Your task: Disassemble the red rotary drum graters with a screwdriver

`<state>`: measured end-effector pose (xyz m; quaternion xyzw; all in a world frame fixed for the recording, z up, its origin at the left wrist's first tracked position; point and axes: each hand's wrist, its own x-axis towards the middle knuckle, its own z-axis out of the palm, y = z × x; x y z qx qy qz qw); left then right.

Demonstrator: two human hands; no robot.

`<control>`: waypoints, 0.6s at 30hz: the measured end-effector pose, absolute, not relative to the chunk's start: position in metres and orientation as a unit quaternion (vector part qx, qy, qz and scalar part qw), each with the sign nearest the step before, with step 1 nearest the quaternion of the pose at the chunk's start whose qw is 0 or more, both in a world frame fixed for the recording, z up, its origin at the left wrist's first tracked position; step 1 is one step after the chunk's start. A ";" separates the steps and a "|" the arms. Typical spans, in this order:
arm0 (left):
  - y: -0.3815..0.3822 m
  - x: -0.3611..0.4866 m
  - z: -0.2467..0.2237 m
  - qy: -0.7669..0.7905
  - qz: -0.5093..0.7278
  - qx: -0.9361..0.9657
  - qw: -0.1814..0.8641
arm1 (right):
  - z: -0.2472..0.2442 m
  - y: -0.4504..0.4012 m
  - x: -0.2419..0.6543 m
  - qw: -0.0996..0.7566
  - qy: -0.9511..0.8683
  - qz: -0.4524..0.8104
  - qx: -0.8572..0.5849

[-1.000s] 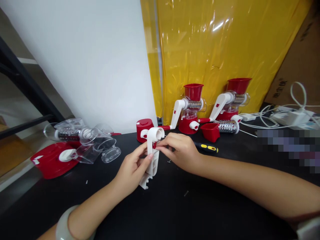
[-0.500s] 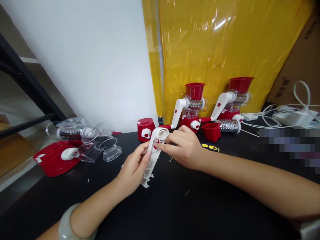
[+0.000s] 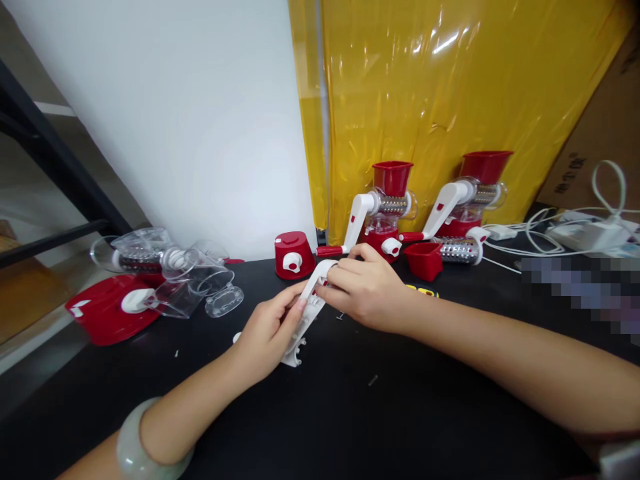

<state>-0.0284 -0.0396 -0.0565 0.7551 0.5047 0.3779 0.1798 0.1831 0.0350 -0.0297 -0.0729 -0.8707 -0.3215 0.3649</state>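
Note:
My left hand (image 3: 267, 330) is closed round the side of a white crank arm (image 3: 313, 308), thumb on its near face. The arm slants, its rounded end up and its hollow inner side partly showing, with a small red part inside. At that upper end my right hand (image 3: 367, 290) has its fingers bent and pressed together; whatever its fingertips pinch is hidden. Below my left hand a white bracket-like piece (image 3: 294, 353) juts out. Small screws (image 3: 341, 316) lie on the black table (image 3: 400, 407).
Behind stand a red base (image 3: 294, 255) and two red-and-white drum graters (image 3: 393, 203) (image 3: 470, 200). A red hopper (image 3: 424, 261) and yellow-black tool (image 3: 425, 291) lie right. At left are a red grater base (image 3: 107, 310) and clear parts (image 3: 187, 287). White cables (image 3: 535, 233) lie far right.
The white crank arm has been turned and tilted, so less of its hollow rounded end shows. My right hand has shifted slightly left and up with it.

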 end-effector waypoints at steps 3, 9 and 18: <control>-0.041 -0.027 -0.056 0.515 0.366 0.752 0.188 | -0.033 0.038 0.182 0.369 -0.872 -0.313 -0.074; -0.043 -0.026 -0.056 0.523 0.348 0.751 0.201 | -0.036 0.039 0.180 0.396 -0.861 -0.309 -0.083; -0.041 -0.029 -0.059 0.506 0.346 0.764 0.201 | -0.039 0.040 0.180 0.409 -0.848 -0.324 -0.095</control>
